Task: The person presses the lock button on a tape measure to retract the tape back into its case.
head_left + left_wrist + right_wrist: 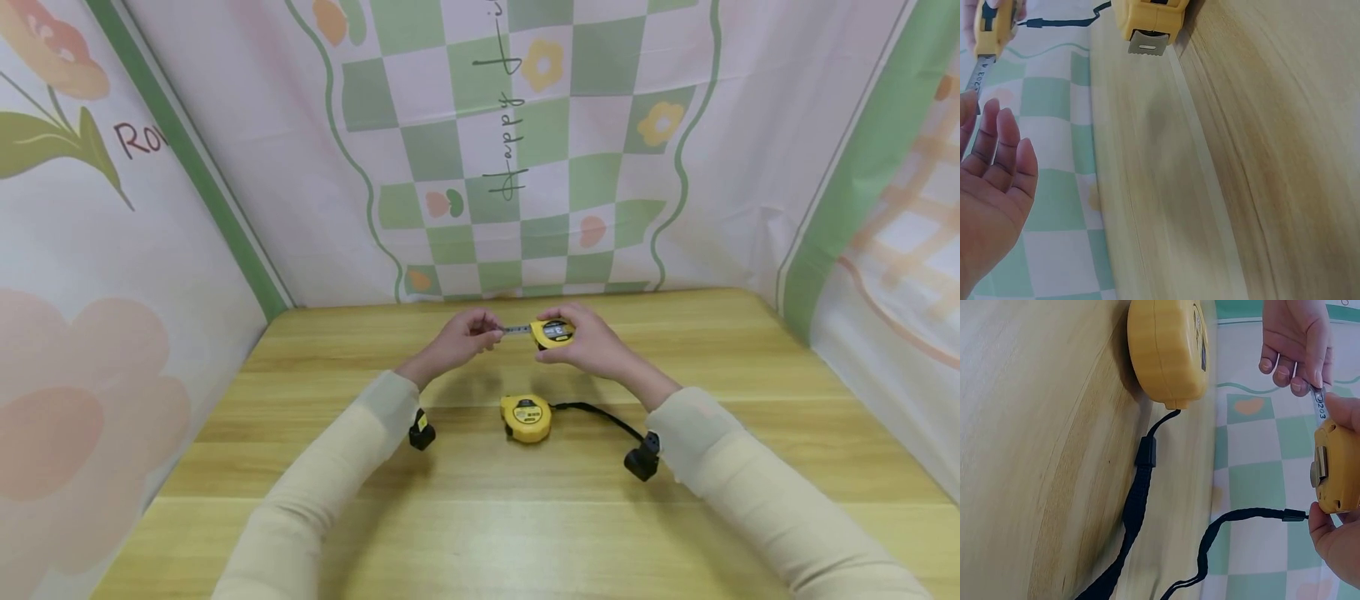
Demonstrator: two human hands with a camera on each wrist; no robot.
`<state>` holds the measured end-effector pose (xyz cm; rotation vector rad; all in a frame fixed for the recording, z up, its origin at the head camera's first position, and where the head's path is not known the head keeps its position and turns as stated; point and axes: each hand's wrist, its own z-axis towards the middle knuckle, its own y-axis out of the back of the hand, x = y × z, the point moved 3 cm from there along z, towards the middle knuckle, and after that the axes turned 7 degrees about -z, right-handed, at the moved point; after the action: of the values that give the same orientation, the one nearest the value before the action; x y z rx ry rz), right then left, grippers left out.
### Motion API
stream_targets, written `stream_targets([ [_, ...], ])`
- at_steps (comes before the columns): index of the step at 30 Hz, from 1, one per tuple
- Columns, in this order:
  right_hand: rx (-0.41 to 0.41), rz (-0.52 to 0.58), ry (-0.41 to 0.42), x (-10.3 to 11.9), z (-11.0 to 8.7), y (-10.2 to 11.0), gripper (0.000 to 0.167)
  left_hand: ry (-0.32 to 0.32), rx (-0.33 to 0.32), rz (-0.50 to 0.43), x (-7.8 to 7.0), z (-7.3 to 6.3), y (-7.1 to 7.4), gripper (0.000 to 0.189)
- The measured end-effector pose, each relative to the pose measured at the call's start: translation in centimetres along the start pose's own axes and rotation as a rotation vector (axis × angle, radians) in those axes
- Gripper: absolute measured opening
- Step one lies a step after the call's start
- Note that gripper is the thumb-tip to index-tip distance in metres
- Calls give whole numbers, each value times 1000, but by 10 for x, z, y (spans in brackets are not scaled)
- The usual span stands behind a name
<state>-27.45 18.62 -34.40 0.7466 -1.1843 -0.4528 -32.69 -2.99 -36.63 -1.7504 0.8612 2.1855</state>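
Above the back of the table, my right hand grips a yellow tape measure by its case. A short length of silver blade sticks out to the left. My left hand pinches the blade's free end between thumb and index finger, its other fingers loosely bent in the left wrist view. Nearer me, a second yellow tape measure lies on the table, touched by neither hand. Its metal end hook shows in the left wrist view. In the right wrist view, a belt clip is on the held case.
A black strap trails right from the lying tape measure; another black strap hangs from the held one. The wooden table ends at a patterned cloth wall, with cloth sides left and right.
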Motion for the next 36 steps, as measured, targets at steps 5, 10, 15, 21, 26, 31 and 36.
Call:
stream_targets([
  [5, 7, 9, 7, 1, 2, -2, 61, -6, 3, 5, 0, 3, -2, 10],
  [10, 8, 12, 13, 1, 3, -3, 62, -12, 10, -4, -2, 3, -4, 10],
  [15, 6, 15, 17, 2, 2, -4, 60, -16, 24, -22, 0, 5, -5, 11],
  [21, 11, 15, 18, 6, 2, -6, 60, -29, 33, -36, -1, 4, -7, 11],
  [26, 16, 20, 18, 7, 2, -7, 60, -30, 34, -37, -1, 5, -8, 11],
  [31, 16, 17, 30, 9, 2, -8, 60, -32, 33, -37, 0, 7, -9, 11],
  [36, 13, 16, 33, 10, 2, -8, 59, -31, 31, -34, -1, 7, -11, 11],
])
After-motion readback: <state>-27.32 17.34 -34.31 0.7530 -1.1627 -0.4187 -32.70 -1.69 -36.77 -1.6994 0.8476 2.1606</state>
